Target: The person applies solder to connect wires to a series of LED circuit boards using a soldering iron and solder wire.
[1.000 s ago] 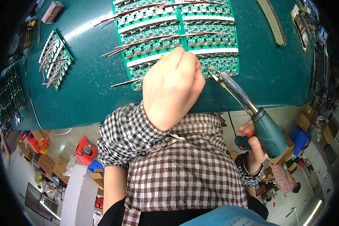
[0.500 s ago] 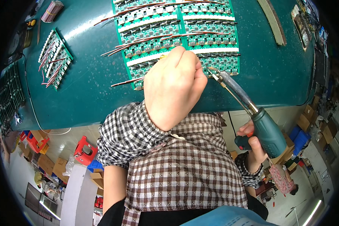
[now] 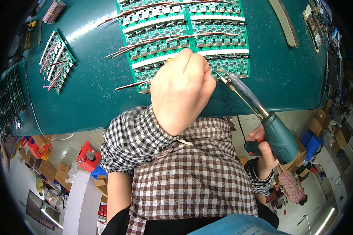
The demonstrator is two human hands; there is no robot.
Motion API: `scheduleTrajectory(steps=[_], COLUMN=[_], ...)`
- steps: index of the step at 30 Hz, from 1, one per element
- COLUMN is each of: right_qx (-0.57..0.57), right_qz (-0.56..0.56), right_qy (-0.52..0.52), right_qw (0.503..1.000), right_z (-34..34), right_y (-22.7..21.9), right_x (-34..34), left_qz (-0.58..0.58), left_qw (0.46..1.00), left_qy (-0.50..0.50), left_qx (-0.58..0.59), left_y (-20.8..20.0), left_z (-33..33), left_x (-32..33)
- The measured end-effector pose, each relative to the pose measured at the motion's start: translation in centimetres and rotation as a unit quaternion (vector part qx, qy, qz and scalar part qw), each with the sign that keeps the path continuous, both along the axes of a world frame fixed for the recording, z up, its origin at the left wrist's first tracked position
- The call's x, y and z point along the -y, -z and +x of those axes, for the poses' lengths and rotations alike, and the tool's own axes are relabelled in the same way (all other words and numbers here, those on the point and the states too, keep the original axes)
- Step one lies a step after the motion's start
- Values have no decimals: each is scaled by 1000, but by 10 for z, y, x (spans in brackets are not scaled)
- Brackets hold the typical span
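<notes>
My right hand [image 3: 265, 153] grips the dark green handle of a soldering gun [image 3: 280, 137], with its finger at the trigger. The gun's metal barrel and thin feed tube reach up and left, and the tip is at the near edge of a green circuit board panel [image 3: 219, 62]. My left hand [image 3: 183, 88] is closed over that same near edge, beside the tip; its fingertips and whatever they hold are hidden beneath it. Red-and-black wires [image 3: 131, 85] lie across the panel in rows, their ends sticking out past its left side. White connector strips run along the rows.
On the green table [image 3: 94, 78], a smaller board piece with wires [image 3: 58, 60] lies left. A wire bundle [image 3: 54, 11] is at the far left, a curved strip [image 3: 283, 21] at the far right. A white cable [image 3: 33, 105] hangs over the left edge. Another person [image 3: 292, 186] appears lower right.
Almost nothing differs. My left hand has shifted very slightly to the right, while the soldering gun stays in place.
</notes>
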State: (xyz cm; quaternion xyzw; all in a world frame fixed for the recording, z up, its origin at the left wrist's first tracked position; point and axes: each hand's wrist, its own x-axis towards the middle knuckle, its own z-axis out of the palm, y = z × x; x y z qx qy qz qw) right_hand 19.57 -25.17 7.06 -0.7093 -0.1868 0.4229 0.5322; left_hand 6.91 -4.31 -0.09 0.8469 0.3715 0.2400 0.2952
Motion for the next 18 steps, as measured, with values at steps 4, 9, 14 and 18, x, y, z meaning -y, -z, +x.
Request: scheduleTrajectory(steps=[4,9,14,18], right_qx=[-3,3,1,-6], right_qz=[0,5,1,9], right_qy=[9,23,8,6], right_qw=[1000,1000,1000,1000], right_z=[-2,-4,-2,-2], right_y=[0,-2,-1,-1], right_x=[-2,-5,-3,-5], left_qz=[22,23,5,24], left_qw=[1000,1000,1000,1000], left_qy=[0,9,0,-6], left_qx=[1,14,12,6], left_y=[2,3,3,4], left_z=[-1,0,1,0], left_x=[1,0,2,1])
